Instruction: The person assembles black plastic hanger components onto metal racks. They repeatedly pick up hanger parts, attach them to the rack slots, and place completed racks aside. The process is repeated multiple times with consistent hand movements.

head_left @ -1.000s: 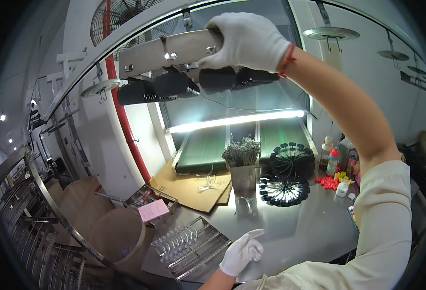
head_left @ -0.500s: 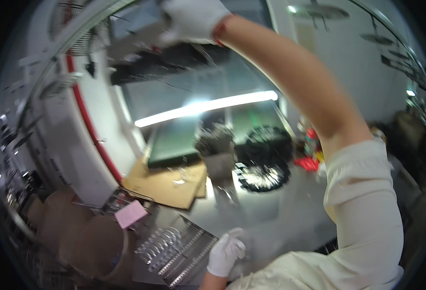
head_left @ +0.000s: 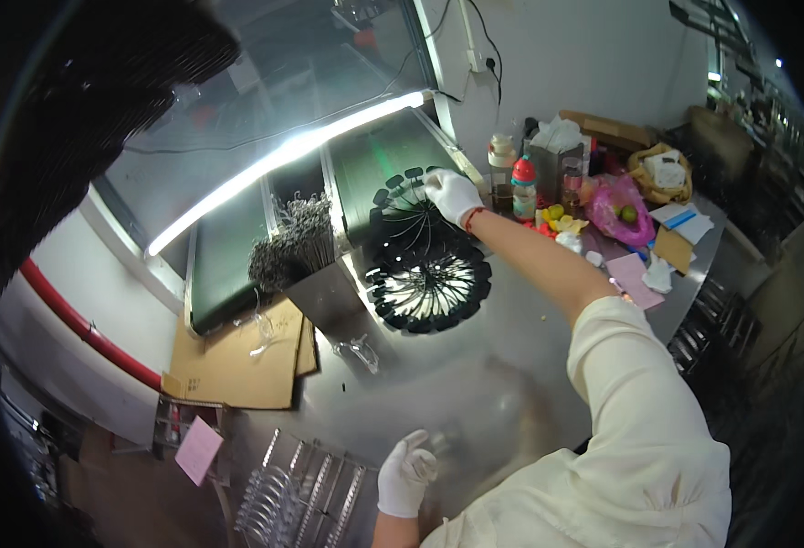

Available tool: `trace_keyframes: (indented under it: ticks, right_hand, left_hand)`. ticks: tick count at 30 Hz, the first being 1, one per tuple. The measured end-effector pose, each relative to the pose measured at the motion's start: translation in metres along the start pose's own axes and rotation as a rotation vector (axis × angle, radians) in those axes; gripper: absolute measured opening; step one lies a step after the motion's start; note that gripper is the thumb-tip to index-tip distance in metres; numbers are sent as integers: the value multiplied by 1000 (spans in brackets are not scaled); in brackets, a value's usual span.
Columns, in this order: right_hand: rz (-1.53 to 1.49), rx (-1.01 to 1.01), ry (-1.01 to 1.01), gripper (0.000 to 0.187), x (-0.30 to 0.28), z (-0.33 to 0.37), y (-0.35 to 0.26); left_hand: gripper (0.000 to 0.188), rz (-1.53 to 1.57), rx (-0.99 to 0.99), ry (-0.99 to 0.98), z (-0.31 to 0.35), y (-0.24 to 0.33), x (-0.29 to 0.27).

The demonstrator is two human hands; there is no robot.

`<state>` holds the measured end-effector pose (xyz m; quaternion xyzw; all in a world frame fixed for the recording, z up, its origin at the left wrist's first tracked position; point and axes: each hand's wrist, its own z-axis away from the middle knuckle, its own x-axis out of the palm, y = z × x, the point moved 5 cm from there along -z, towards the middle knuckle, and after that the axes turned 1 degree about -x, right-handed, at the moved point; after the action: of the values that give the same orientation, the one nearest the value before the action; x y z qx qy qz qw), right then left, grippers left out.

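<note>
At the upper middle, my right hand (head_left: 452,194), in a white glove, has its fingers closed at the edge of a black spoked ring (head_left: 408,215). Thin curved wires and dark flat tabs make up this ring. A second black spoked ring (head_left: 431,290) lies nearer on the metal table, bright light showing between its wires. My left hand (head_left: 406,475), also gloved, hovers near the front, its fingers loosely curled and thumb side apart, with nothing seen in it. Next to it stands a metal rack (head_left: 315,498) with clear round pieces (head_left: 269,502).
A metal bin (head_left: 324,297) full of thin dark wires stands between green conveyor belts (head_left: 228,265). Cardboard (head_left: 237,356) lies at left by a pink card (head_left: 199,450). Bottles (head_left: 523,187) and a pink bag (head_left: 619,210) crowd the right. A dark bundle (head_left: 82,110) hangs upper left.
My right hand has come down from the hanging dark bundle to the far black spoked ring. My left hand has stayed near the table front. The view has turned rightward.
</note>
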<state>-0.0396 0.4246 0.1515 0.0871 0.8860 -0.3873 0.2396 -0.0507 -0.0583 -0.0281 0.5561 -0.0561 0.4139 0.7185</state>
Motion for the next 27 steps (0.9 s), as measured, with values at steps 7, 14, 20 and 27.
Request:
trace_keyframes:
  ticks: [7,14,20,27]
  right_hand:
    - [-48,454,-34,61,164,-37,161]
    - [19,72,126,34,148,-58,155]
    - [-960,348,-335,21,26,14,7]
    - [-1013,484,-964,33,28,196,-55]
  left_hand:
    - [56,150,-47,107,-49,-12,-39]
    - [47,8,54,160,-105,25,-2]
    - [42,-80,531,250,-155,99,38]
    - [49,-207,367,-138,-127,84,135]
